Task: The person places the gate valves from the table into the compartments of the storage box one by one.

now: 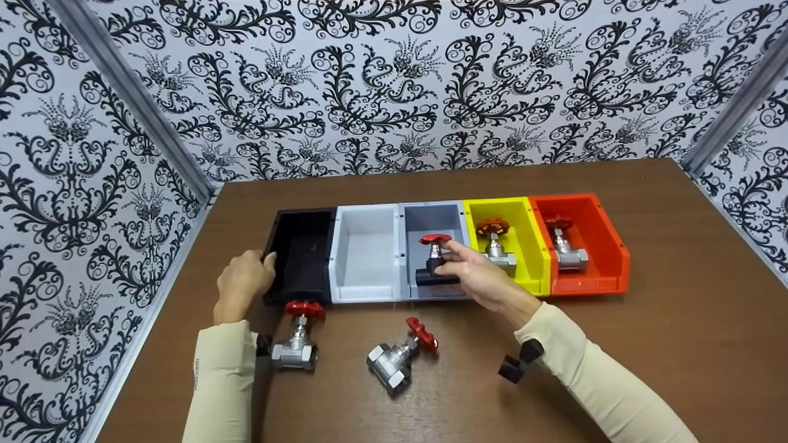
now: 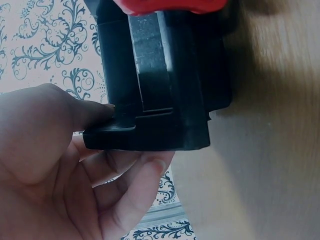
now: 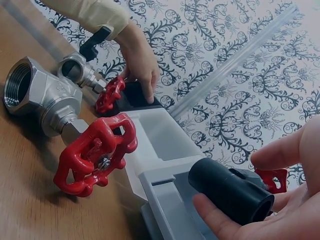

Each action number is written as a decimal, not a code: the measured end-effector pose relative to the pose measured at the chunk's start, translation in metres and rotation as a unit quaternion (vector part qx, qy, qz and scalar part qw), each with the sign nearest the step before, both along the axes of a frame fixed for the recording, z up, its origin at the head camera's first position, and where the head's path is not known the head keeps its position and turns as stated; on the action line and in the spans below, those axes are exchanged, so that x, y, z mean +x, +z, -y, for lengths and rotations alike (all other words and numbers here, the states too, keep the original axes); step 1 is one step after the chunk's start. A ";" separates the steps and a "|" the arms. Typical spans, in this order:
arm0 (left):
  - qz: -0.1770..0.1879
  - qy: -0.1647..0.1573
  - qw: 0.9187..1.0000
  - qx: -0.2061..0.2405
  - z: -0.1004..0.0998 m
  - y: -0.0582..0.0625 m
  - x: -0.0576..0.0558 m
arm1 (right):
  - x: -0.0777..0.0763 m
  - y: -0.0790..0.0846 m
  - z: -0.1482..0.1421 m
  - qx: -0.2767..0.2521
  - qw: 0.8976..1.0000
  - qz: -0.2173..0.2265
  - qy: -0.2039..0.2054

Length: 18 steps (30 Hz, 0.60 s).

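My left hand (image 1: 245,280) grips the left wall of the black bin (image 1: 300,255), thumb over the rim and fingers below it in the left wrist view. My right hand (image 1: 486,277) holds a valve with a black tubular body (image 3: 230,190) and a small red handwheel (image 1: 435,239), over the grey bin (image 1: 431,215). Thumb and fingers lie on either side of that body in the right wrist view. On the table in front stand a steel valve (image 1: 295,351) near the black bin and a second steel valve (image 1: 391,366), lying tilted, both with red handwheels.
Between the black and grey bins is a white bin (image 1: 368,246). Right of the grey one, a yellow bin (image 1: 520,215) and an orange-red bin (image 1: 606,240) each contain a red-wheeled steel valve. Patterned walls (image 1: 394,80) stand behind and beside the brown table (image 1: 677,344).
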State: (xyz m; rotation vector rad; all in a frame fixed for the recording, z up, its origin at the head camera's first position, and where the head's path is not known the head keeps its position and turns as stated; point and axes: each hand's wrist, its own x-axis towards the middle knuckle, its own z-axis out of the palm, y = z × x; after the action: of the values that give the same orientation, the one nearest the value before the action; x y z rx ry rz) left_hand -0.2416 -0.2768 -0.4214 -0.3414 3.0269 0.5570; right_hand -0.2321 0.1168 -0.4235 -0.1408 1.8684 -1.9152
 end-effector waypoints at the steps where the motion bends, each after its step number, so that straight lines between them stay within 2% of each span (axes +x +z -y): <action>1: 0.000 0.001 1.000 0.000 0.000 0.000 0.000 | 0.000 0.000 0.000 0.000 1.000 0.000 0.001; 11: -0.001 0.003 1.000 -0.003 -0.001 0.001 0.000 | -0.004 0.002 0.006 0.012 1.000 0.008 -0.016; 18: -0.002 0.002 1.000 -0.001 0.000 -0.001 0.000 | -0.009 0.001 0.013 0.012 0.999 0.023 -0.048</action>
State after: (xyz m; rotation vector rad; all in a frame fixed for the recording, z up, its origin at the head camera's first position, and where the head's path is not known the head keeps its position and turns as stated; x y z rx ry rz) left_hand -0.2415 -0.2767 -0.4226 -0.3465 3.0317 0.5553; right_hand -0.2406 0.1033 -0.4223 0.0004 1.8983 -1.9409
